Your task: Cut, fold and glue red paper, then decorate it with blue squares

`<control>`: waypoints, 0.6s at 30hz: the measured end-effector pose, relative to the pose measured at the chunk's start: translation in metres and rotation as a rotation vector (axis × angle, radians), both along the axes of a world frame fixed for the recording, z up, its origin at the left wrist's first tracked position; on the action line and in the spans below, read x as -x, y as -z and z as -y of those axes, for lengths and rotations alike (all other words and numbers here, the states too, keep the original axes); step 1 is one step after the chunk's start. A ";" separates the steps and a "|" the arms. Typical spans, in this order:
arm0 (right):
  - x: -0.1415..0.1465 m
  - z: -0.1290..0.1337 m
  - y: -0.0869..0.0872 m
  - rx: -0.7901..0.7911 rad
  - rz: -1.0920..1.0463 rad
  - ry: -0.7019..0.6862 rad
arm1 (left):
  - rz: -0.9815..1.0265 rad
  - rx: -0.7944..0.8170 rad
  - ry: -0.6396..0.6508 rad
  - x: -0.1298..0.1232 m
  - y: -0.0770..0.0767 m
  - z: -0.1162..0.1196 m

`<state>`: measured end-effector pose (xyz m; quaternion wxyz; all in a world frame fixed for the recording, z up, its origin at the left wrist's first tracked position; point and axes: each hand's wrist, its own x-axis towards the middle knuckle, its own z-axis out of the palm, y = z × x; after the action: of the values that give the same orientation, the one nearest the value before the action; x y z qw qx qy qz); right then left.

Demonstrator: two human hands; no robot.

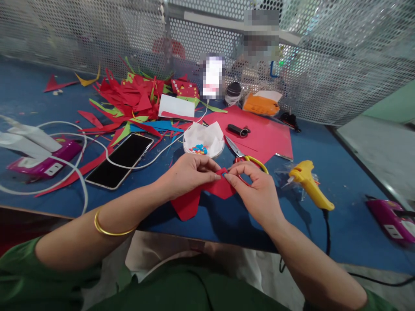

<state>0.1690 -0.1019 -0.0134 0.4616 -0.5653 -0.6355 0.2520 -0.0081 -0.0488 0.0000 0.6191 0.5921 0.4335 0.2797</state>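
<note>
Between both hands is a folded red paper piece (222, 188), held just above the front edge of the blue table. My left hand (191, 175) is closed on its left side, thumb and fingers pinching the top. At the upper right corner my right hand (254, 185) pinches too, its thumb and forefinger by a small blue bit on the paper. Another red paper flap (186, 204) hangs below my left hand; whether it joins the same piece I cannot tell. Just beyond the hands lie a paper-lined bowl (220, 151) with small blue and pink pieces and yellow-handled scissors (235, 147).
A yellow glue gun (308, 183) lies at right, with a purple power strip (394, 220) beyond. At left are a dark phone (119, 162), a white cable (86, 147) and a heap of red scraps (136, 95). Red sheets (272, 134) lie behind the scissors, before a perforated metal panel (201, 36).
</note>
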 end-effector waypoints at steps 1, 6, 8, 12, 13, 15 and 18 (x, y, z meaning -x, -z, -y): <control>0.000 0.000 0.000 -0.001 0.002 0.004 | 0.008 0.010 0.003 0.000 0.000 0.000; 0.000 0.000 0.001 0.001 0.003 0.000 | 0.025 0.042 0.012 -0.001 0.001 0.000; 0.000 0.000 0.001 0.006 0.002 -0.003 | 0.021 0.026 0.019 -0.001 0.001 0.000; 0.000 0.000 0.002 0.014 0.001 -0.004 | 0.002 -0.007 0.027 -0.001 0.001 0.000; 0.000 0.000 0.002 0.017 0.003 -0.005 | -0.006 -0.013 0.025 -0.001 0.000 0.001; 0.001 0.000 0.002 0.023 0.008 -0.005 | -0.025 -0.020 0.020 -0.002 -0.001 0.001; 0.001 0.001 0.002 0.027 0.017 0.006 | -0.049 -0.036 0.025 -0.002 -0.001 0.001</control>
<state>0.1678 -0.1024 -0.0157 0.4493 -0.5756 -0.6343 0.2540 -0.0064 -0.0498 0.0012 0.6011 0.6151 0.4360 0.2649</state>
